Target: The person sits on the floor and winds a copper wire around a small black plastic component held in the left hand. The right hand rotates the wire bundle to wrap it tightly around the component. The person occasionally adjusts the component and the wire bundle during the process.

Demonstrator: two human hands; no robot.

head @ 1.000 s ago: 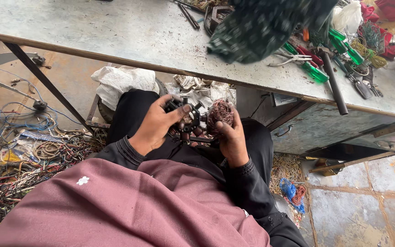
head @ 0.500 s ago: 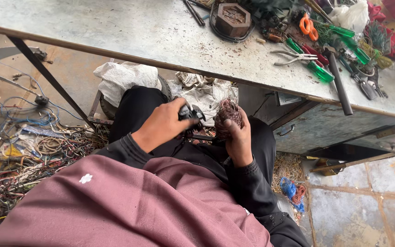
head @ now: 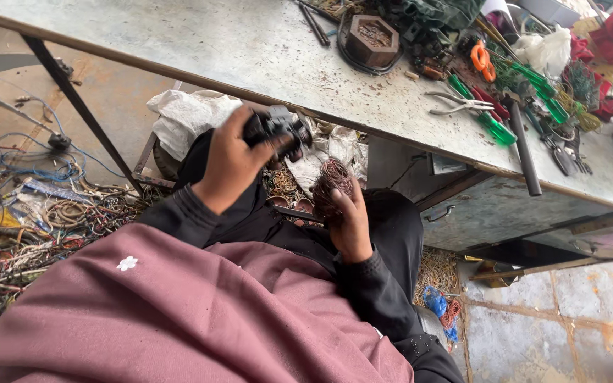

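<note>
The left hand [head: 230,164] has lifted its black part [head: 278,128] toward the grey counter [head: 235,50]; the right hand [head: 351,225] grips a copper coil [head: 331,186] above the wire-littered floor [head: 30,213].

Matt black plastic-and-metal part [head: 278,129], dull reddish copper-wire bundle [head: 331,188], scuffed grey metal worktop [head: 250,50], soft maroon cloth [head: 179,319].

A grey metal workbench [head: 235,50] carries a square wooden block [head: 372,39], with orange-handled scissors [head: 482,59] right of the block, green-handled pliers [head: 480,117] below those, and a dark rod [head: 523,152] beside them.
</note>
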